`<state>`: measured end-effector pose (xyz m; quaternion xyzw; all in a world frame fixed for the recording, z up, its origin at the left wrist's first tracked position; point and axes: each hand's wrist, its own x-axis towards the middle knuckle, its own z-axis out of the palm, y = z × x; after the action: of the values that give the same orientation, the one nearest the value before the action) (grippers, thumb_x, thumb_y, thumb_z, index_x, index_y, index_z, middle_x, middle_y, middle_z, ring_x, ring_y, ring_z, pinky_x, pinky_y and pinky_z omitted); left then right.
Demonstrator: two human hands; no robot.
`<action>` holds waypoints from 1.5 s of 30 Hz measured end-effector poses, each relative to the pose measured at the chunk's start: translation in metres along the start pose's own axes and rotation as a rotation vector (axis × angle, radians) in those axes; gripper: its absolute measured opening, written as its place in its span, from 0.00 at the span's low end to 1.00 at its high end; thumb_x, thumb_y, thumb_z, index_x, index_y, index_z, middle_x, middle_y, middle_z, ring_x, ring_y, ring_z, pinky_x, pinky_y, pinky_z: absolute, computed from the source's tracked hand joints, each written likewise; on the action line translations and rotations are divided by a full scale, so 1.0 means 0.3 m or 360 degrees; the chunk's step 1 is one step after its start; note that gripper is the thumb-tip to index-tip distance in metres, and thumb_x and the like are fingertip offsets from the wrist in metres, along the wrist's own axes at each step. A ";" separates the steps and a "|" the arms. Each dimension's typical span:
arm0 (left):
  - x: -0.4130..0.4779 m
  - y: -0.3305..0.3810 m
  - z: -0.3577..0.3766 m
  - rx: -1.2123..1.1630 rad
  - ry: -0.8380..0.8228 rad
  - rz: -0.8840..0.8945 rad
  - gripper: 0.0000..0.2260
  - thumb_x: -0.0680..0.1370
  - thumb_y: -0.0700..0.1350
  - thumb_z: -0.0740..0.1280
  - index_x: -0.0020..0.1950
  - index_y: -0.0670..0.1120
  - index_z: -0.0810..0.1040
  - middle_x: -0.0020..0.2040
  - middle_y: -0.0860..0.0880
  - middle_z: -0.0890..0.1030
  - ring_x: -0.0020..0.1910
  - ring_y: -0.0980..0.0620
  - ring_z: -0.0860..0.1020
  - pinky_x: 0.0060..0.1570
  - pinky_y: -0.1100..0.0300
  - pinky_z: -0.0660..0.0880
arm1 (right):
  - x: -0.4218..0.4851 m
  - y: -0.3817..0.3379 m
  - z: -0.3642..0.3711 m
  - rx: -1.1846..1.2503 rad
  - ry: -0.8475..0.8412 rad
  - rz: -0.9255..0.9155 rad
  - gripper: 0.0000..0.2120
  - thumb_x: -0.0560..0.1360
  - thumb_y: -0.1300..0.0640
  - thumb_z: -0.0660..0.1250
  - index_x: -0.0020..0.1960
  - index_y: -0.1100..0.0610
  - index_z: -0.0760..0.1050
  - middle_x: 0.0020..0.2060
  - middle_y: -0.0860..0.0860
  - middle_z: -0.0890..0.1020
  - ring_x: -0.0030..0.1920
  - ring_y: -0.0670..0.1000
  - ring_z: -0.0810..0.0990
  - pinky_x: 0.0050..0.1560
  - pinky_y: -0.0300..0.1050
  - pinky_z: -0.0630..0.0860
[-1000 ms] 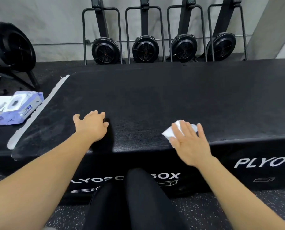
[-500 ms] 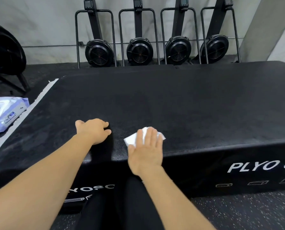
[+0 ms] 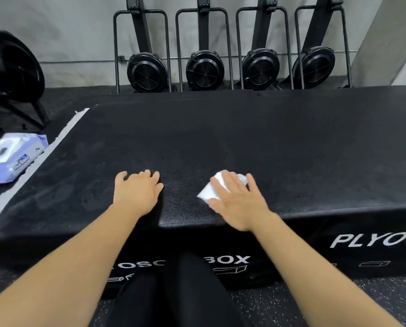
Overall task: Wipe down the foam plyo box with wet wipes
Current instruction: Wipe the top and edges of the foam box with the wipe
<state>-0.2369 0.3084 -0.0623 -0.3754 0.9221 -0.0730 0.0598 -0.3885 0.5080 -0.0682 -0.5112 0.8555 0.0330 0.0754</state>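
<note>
From the head view, we judge the step in hand to be wiping the near strip of the box (image 3: pixel 244 142), and to do it well we should keep the right palm flat so the whole wipe (image 3: pixel 208 193) bears on the foam, run long overlapping passes from 9 toward 3 o'clock, then work farther back toward 12, since most of the top lies beyond our reach so far. We would also refold or swap the wipe once it greys; the pack (image 3: pixel 7 156) lies at 9 o'clock, off the box's left end, just beside a pale strip (image 3: pixel 34 166) along that edge.

Our right hand (image 3: pixel 237 201) lies spread, fingers fanned and palm down, pressing the white wipe onto the top near the front edge; the wipe peeks out at the fingertips and on the thumb side. Our left hand (image 3: pixel 138 192) rests at 6 to 7 o'clock on the top, fingers loosely curled and together, holding nothing, and we judge it is bracing us. The two hands are apart, bare foam between them
</note>
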 end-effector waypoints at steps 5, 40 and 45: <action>-0.020 0.015 0.067 -0.0067 0.0256 -0.0050 0.20 0.83 0.53 0.45 0.73 0.53 0.64 0.69 0.53 0.70 0.65 0.51 0.71 0.70 0.51 0.57 | -0.005 0.178 -0.023 0.0104 -0.0042 0.0319 0.28 0.82 0.41 0.41 0.79 0.46 0.40 0.79 0.48 0.40 0.78 0.49 0.38 0.75 0.58 0.34; -0.011 0.040 0.067 0.0057 0.0221 -0.0084 0.21 0.84 0.51 0.44 0.76 0.51 0.58 0.73 0.51 0.66 0.73 0.51 0.64 0.74 0.47 0.48 | 0.170 0.223 -0.052 -0.0025 -0.0049 0.0564 0.30 0.83 0.46 0.41 0.80 0.58 0.40 0.79 0.58 0.42 0.78 0.56 0.37 0.76 0.55 0.37; -0.004 0.041 0.073 0.0072 0.0215 -0.0090 0.22 0.84 0.51 0.44 0.77 0.52 0.57 0.74 0.51 0.65 0.73 0.50 0.63 0.74 0.47 0.48 | 0.159 0.035 -0.038 -0.0055 0.0072 0.0404 0.30 0.84 0.48 0.45 0.79 0.64 0.45 0.78 0.64 0.46 0.77 0.63 0.45 0.76 0.56 0.45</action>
<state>-0.2407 0.3160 -0.0860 -0.3941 0.9111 -0.1208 0.0038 -0.4209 0.4700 -0.0649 -0.4007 0.9141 0.0454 0.0425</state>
